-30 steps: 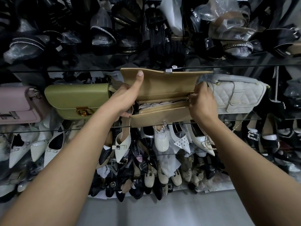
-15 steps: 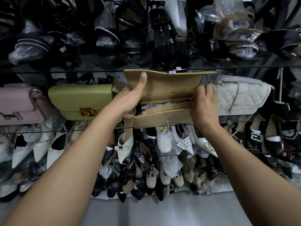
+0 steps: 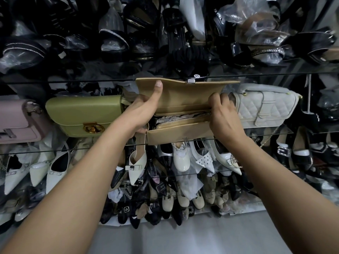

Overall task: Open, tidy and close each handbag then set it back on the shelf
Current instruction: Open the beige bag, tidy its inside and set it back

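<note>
Observed: the tan handbag rests on the glass shelf, between the green handbag and the white quilted handbag, just beside both.

Its flap stands raised. The left hand grips the bag's left end, with the thumb stretched up the flap's inner face. I judge this props the flap clear of the mouth and steadies the bag on the shelf edge.

The right hand has its fingers curled over the right end of the mouth, where the zip finishes. I cannot tell whether it pinches the zip pull or only the bag's edge.

The zip gapes and crumpled stuffing paper shows above it. I judge the step in hand to be tidying; the paper wants pressing down before the zip and flap can be closed.
</note>
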